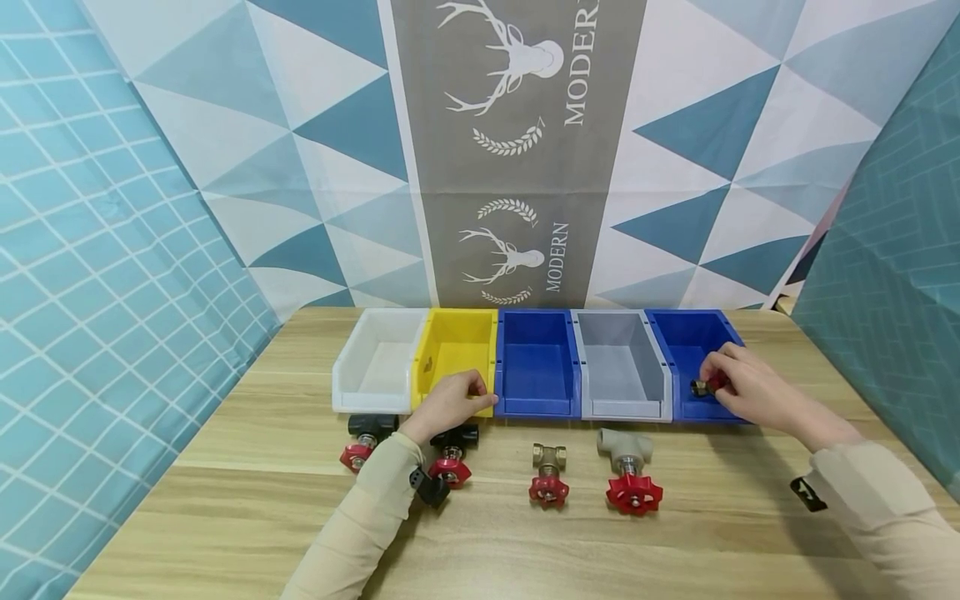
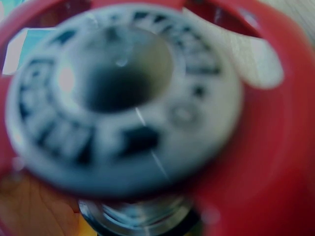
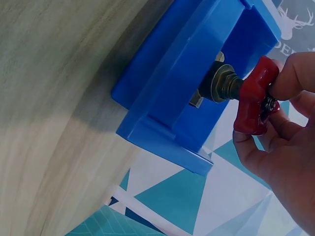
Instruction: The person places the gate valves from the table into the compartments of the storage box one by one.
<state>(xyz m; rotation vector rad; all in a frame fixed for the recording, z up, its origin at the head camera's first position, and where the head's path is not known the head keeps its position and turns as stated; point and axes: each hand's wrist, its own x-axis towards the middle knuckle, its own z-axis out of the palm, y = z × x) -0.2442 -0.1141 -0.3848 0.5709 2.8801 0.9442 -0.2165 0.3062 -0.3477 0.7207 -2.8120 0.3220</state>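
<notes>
My right hand [image 1: 738, 383] pinches the red handwheel [image 3: 256, 98] of a small brass valve [image 3: 219, 86] between thumb and fingers. The valve's brass body is over the front opening of the rightmost blue bin [image 1: 697, 410]. My left hand [image 1: 450, 404] is at the front right corner of the yellow bin [image 1: 457, 329], fingers bent, fingertips close to its rim beside the middle blue bin [image 1: 536, 408]. Below that wrist lies a black valve with a red handwheel [image 1: 450, 472]; a handwheel [image 2: 275, 147] fills the left wrist view, hiding most of the hand.
A white bin [image 1: 371, 402] and a grey bin [image 1: 622, 408] complete the row. In front lie another black valve [image 1: 367, 429], a brass valve [image 1: 550, 458] and a grey valve [image 1: 626, 450], each with a red handwheel. Patterned cloth [image 1: 360, 208] hangs behind the wooden table [image 1: 525, 558].
</notes>
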